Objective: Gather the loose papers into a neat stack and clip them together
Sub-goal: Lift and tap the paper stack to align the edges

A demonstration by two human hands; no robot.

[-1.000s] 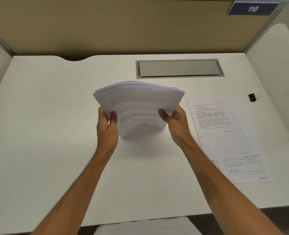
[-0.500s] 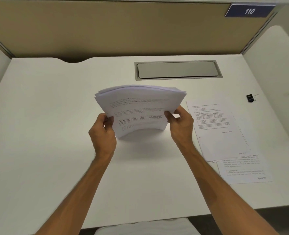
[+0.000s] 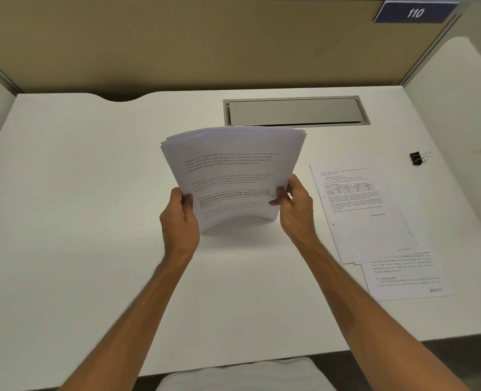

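Two hands on the stack, squaring step in progress

Both hands hold the gathered stack of papers upright on edge, its bottom edge at or just above the desk; contact with the desk can't be confirmed.

Left hand: closed on the stack's lower left edge, thumb on the printed face, fingers hidden behind. Right hand: closed on the lower right edge, thumb on the face, fingers wrapped round the side. Both pinch snugly. The stack bows between the two hands, and its top edge is fanned and uneven.

Judgement: this is the jogging/aligning step, not finished. Top edges aren't flush yet.

Right of the hands, loose sheets lie flat on the desk, the upper ones overlapping a lower sheet. Not in the stack, so gathering is incomplete too.

Further back on the right, the binder clip sits alone on the desk, well apart from the stack and untouched.

Next move, as I read it: tap the bottom edge on the desk to square it, pick up the loose sheets and merge them, re-square, then reach for the clip. One hand must keep a firm pinch while the other lets go, or the stack will splay.

Recessed cable hatch sits behind the stack; irrelevant.
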